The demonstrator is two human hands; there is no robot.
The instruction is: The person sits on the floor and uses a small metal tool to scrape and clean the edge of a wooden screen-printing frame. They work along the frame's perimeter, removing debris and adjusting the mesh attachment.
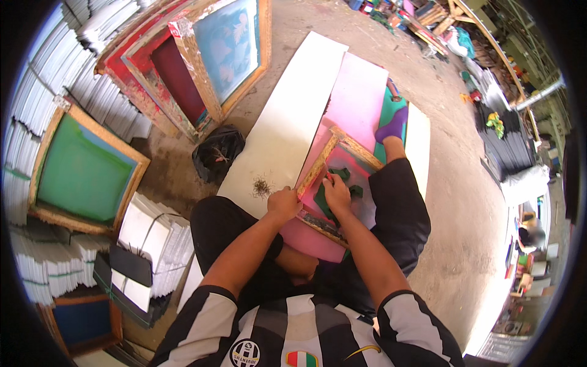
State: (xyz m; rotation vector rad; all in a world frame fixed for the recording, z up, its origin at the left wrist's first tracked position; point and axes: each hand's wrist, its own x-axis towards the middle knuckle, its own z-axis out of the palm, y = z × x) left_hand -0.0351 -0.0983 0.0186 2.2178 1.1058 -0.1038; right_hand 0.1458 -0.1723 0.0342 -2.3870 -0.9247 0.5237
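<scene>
A wooden screen-printing frame (319, 164) lies tilted between my legs over pink and white boards. My left hand (285, 203) is closed round its near left bar. Inside the frame, my right hand (336, 192) is closed on a thin red thing (329, 176) whose kind I cannot make out, close to the left bar. Dark green pieces of cloth or film (322, 197) show around the right hand, within the frame. A small heap of thin bent bits, like pulled staples (261, 187), sits on the white board (278, 137), left of the frame.
A black plastic bag (219, 153) stands beyond the white board's left edge. More framed screens lean at the left, among them a green one (85, 174) and a blue one (226, 49). Bundled white sheets (153, 238) are stacked nearby. My purple-socked foot (392, 125) rests at the right.
</scene>
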